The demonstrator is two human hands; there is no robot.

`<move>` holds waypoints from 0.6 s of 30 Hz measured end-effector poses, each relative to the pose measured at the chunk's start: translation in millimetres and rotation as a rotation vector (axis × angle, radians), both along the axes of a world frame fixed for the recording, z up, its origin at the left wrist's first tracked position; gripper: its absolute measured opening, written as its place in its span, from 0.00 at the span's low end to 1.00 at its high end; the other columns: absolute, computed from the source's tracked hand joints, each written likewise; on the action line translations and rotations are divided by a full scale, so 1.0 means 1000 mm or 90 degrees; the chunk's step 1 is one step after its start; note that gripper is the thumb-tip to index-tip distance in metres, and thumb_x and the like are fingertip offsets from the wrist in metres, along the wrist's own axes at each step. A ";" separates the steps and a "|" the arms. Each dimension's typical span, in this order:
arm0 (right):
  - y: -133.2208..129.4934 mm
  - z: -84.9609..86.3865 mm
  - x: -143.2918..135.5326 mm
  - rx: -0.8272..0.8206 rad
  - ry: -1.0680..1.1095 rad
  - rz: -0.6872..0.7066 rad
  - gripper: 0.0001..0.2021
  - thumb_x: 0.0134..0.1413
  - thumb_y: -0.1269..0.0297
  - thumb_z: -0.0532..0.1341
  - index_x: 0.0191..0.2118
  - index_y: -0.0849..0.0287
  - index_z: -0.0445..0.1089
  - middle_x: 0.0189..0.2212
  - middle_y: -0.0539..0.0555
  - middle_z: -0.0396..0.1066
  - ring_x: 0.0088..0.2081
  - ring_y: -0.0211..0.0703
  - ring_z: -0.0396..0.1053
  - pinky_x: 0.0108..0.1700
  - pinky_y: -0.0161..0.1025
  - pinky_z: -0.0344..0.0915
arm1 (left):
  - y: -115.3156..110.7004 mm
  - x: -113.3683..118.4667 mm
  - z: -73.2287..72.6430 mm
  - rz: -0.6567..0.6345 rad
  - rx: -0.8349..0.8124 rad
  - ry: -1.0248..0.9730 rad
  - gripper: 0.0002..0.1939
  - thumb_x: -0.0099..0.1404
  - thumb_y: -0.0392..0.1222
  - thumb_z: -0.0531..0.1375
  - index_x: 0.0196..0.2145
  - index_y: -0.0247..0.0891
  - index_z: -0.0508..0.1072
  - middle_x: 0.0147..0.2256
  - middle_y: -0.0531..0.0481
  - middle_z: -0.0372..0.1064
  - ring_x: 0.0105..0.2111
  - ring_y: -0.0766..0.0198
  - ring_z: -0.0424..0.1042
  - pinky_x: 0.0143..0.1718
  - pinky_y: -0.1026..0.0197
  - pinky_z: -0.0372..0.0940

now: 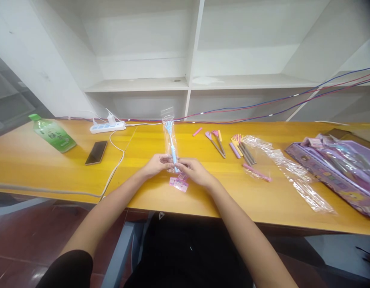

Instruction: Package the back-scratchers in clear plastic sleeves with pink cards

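Observation:
A light blue back scratcher [173,149] stands with its claw end away from me, inside a clear plastic bag [167,113]. My left hand [157,165] pinches the left side of the bag near the handle's lower end. From the right, my right hand [194,170] grips the handle end through the plastic, its fingertips closed. Just under my hands, several small pink printed cards [179,184] lie on the yellow table [149,196]. Part of the bag's lower end is hidden by my fingers.
Loose back scratchers [215,144] and handle pieces [234,150] lie to the right. Beyond them are clear bags [308,194] and a purple box [311,170] of packaged items. A phone [96,153], green bottle [54,135], power strip [107,127] and white cable [115,170] are left.

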State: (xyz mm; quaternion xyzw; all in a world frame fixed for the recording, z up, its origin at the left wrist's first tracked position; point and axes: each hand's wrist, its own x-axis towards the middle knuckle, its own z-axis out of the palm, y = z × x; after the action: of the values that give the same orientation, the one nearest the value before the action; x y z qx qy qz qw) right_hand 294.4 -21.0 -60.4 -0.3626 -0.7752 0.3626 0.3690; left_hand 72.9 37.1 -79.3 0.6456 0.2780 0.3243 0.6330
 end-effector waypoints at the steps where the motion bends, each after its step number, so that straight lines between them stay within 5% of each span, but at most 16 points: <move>1: 0.000 0.000 0.000 0.009 0.001 0.003 0.23 0.72 0.45 0.55 0.33 0.58 0.73 0.30 0.50 0.70 0.33 0.43 0.67 0.37 0.37 0.62 | 0.000 0.000 0.000 0.004 0.003 -0.002 0.27 0.56 0.53 0.75 0.47 0.33 0.81 0.32 0.47 0.76 0.30 0.64 0.73 0.36 0.62 0.66; 6: -0.001 -0.001 -0.002 0.042 -0.014 -0.027 0.24 0.71 0.43 0.54 0.33 0.57 0.73 0.30 0.51 0.70 0.33 0.44 0.67 0.37 0.39 0.62 | -0.001 0.000 0.003 0.007 0.039 -0.010 0.22 0.57 0.53 0.74 0.41 0.32 0.81 0.29 0.48 0.74 0.29 0.65 0.72 0.37 0.62 0.67; 12: 0.006 -0.010 0.002 0.047 0.015 -0.145 0.28 0.73 0.40 0.49 0.29 0.56 0.65 0.26 0.50 0.67 0.30 0.42 0.65 0.34 0.39 0.60 | -0.003 -0.003 0.011 -0.058 0.013 0.033 0.25 0.57 0.51 0.74 0.47 0.33 0.79 0.38 0.44 0.77 0.37 0.61 0.76 0.43 0.59 0.68; 15: 0.012 -0.013 0.003 -0.040 0.159 -0.199 0.24 0.68 0.36 0.53 0.38 0.54 0.64 0.24 0.47 0.65 0.25 0.41 0.63 0.28 0.38 0.60 | -0.006 -0.004 0.013 -0.104 0.021 0.071 0.24 0.56 0.50 0.75 0.45 0.33 0.78 0.38 0.44 0.77 0.39 0.60 0.76 0.43 0.59 0.69; 18: 0.012 -0.010 0.002 -0.160 0.282 -0.152 0.23 0.63 0.35 0.61 0.41 0.53 0.62 0.20 0.42 0.58 0.18 0.37 0.57 0.21 0.35 0.55 | -0.004 -0.003 0.009 -0.167 0.004 0.104 0.23 0.59 0.54 0.72 0.42 0.32 0.78 0.33 0.45 0.76 0.34 0.60 0.76 0.38 0.60 0.70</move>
State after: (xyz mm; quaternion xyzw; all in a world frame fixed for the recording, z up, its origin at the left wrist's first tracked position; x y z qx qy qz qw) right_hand 296.3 -8.7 -70.3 -0.4064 -0.5764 0.4803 0.5214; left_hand 69.9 32.7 -70.2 0.7024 0.2410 0.1858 0.6434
